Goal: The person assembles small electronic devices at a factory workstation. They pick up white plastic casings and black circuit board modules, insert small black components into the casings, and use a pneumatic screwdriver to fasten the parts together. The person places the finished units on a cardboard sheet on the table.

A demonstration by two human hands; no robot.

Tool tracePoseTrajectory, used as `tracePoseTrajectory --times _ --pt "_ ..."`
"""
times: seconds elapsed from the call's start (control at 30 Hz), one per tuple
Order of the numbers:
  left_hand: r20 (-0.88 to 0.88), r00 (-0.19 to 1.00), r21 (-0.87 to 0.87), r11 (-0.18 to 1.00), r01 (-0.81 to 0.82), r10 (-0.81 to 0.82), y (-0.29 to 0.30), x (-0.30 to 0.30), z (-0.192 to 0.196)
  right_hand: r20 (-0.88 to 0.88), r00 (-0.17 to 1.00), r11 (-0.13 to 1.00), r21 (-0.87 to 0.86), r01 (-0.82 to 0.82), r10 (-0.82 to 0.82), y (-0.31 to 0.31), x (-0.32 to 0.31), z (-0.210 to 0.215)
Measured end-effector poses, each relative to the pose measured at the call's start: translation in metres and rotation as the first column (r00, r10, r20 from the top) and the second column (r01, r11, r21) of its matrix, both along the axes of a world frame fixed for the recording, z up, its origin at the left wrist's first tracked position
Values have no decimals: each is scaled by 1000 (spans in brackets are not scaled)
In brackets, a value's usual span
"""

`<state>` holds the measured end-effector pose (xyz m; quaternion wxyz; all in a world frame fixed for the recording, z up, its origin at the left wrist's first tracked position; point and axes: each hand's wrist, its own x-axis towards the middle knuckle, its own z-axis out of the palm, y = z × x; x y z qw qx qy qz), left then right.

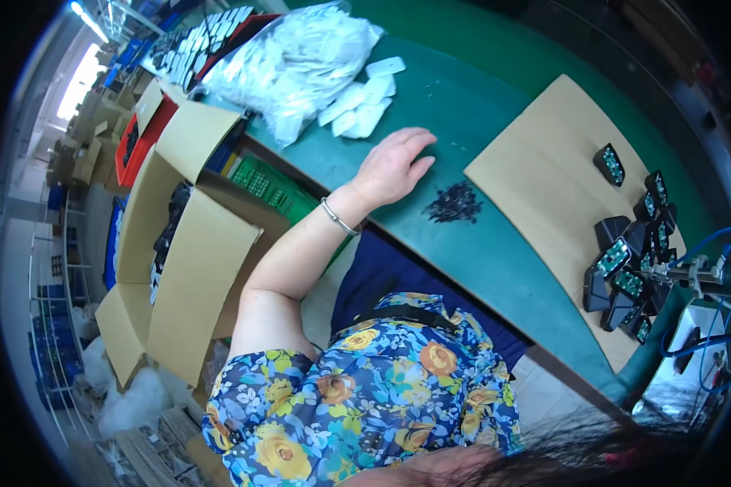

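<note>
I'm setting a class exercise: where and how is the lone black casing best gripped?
Pinch the casing across its narrow width by its long black sides, probably from the left: it is elongated, its green board is exposed, the other casings lie to its lower right, and bare cardboard lies to its left.

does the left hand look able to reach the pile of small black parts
Likely yes: the left hand is near the pile, with green tabletop between and no visible obstacle.
</note>
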<state>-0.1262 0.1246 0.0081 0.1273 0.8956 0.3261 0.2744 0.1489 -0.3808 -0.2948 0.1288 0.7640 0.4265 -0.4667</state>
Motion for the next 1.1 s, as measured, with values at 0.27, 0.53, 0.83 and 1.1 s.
tracePoseTrajectory --times 0.27,0.53,0.83,1.1 --pt "23 921 271 884 -380 388 78 -40 2 -643 690 676 349 649 -331 162 -47 285" --pt "-540 769 82 930 -358 343 190 10 -4 -518 844 436 733 522 -138 326 -87 305" --pt "-423 805 293 903 -313 416 169 26 29 -251 960 370 886 280 -127 369 -78 284" --pt "376 908 -652 749 118 185 27 10 24 -201 973 420 878 231 -116 375 -90 284"
